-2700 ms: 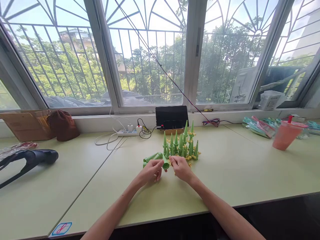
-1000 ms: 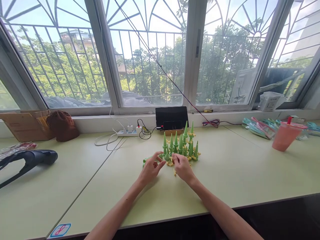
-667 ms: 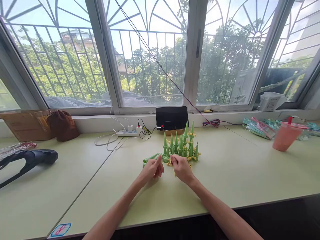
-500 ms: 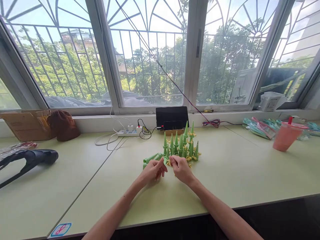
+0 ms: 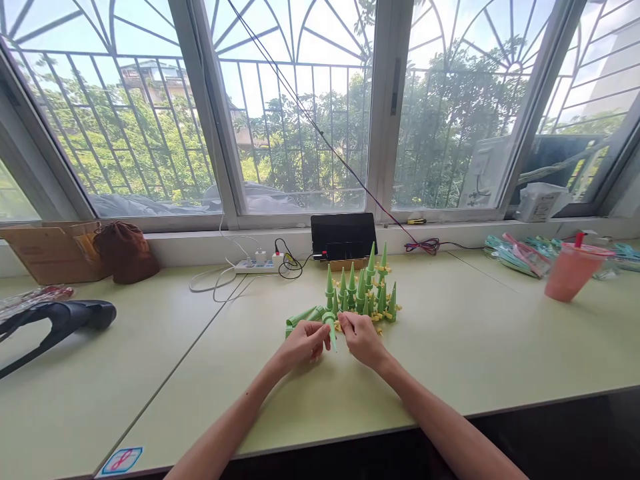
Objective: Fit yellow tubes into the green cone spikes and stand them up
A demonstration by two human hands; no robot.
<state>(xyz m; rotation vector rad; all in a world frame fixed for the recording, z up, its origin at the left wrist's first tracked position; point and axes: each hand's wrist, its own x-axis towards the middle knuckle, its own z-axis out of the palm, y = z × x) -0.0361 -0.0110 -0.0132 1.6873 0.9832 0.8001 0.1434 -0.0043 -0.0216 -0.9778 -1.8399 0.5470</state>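
Note:
My left hand [image 5: 306, 341] is closed around a green pointed cone piece [image 5: 332, 332], its tip turned down toward the table. My right hand [image 5: 363, 339] is pinched shut just right of that piece; whatever its fingertips hold is too small or hidden to name. Behind both hands stands a cluster of upright green cones [image 5: 361, 293] with small yellow pieces [image 5: 391, 312] among them. Several green tubes [image 5: 303, 317] lie beside the cluster, just beyond my left hand.
A black tablet [image 5: 344, 233] leans at the back by a white power strip [image 5: 256, 265] with cables. On the right are a red cup [image 5: 575, 273] and plastic-wrapped packs [image 5: 515, 255]. A brown pouch [image 5: 127, 252], a cardboard box [image 5: 55, 253] and a black strapped object [image 5: 75, 317] sit left.
The green cone piece in my left hand has turned, so that its long point now shows, aimed downward. Both hands stay in nearly the same place.

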